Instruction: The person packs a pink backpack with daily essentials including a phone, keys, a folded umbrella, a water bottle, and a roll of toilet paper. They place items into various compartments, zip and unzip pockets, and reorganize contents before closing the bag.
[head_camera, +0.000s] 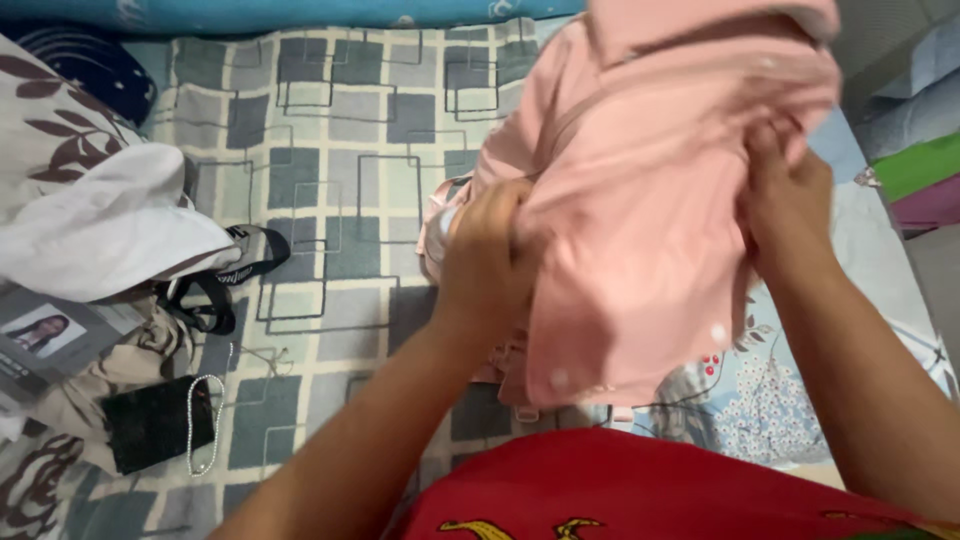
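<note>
A pink garment (640, 200) with small white buttons hangs in front of me, held up over the bed. My left hand (485, 255) grips its left edge, fingers closed into the fabric. Gripping the garment's right side higher up is my right hand (790, 190). The lower hem falls toward my red shirt (640, 490). Part of the garment folds over at the top of the view.
A grey and green checked bedsheet (330, 150) covers the bed. A white cloth (110, 225), a black strap (225, 275), a small black pouch with a bead chain (160, 425) and a card lie at the left. Floral fabric (770, 400) and folded cloths (920, 170) lie at the right.
</note>
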